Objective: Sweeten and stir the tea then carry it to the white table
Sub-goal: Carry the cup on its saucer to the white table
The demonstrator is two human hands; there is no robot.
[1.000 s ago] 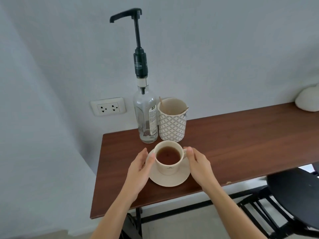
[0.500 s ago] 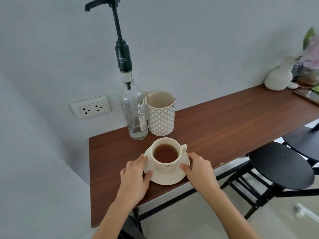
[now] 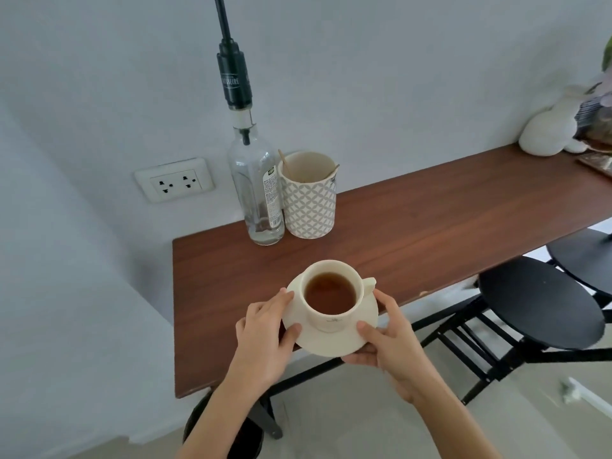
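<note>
Left hand [image 3: 265, 339] pinching saucer [image 3: 334, 342] rim, right hand [image 3: 390, 342] gripping opposite edge, teacup [image 3: 331, 296] on top

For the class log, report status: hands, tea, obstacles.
Left hand and right hand grip saucer rims. Teacup full, upright, over wooden table edge. Black stool close right.

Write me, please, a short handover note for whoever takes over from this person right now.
Left hand grips the left rim of the round cream saucer; right hand grips its right and near rim, fingers underneath.
The cream teacup of brown tea stands upright on the saucer, handle to the right, held over the near edge of the long brown wooden table.
The clear glass pump bottle and the patterned white cup of wooden stir sticks stand at the wall.
Done: tea picked up. Whether it was sweetened and stirred cannot be told.
Left: carry it level to the white table, not in view.
</note>
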